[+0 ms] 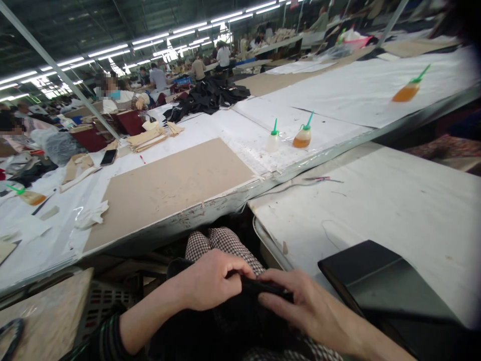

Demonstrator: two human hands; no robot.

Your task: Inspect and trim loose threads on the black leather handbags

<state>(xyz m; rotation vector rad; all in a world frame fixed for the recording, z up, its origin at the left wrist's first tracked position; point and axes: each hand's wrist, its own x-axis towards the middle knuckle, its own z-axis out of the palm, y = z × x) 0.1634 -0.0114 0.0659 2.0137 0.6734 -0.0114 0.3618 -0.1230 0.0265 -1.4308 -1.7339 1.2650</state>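
Observation:
In the head view, my left hand [214, 278] is closed, with thumb and fingers pinching the edge of a black piece of material [252, 287] above my lap. From the other side my right hand [296, 296] grips the same piece between thumb and fingers. The edge looks folded over; whether it is cloth or leather I cannot tell. Its lower part merges with dark material on my lap. Checked trousers [225, 240] show beyond my hands. To the right, a folded black sheet [372, 271] lies on the white side table [409, 205].
A long table bears a tan board [173, 188], glue bottles [302, 136] with green nozzles, and a heap of black pieces [210, 98]. Small snips [319, 178] lie on the side table. A plastic crate [103, 301] stands low left. A person [120, 98] sits across the table.

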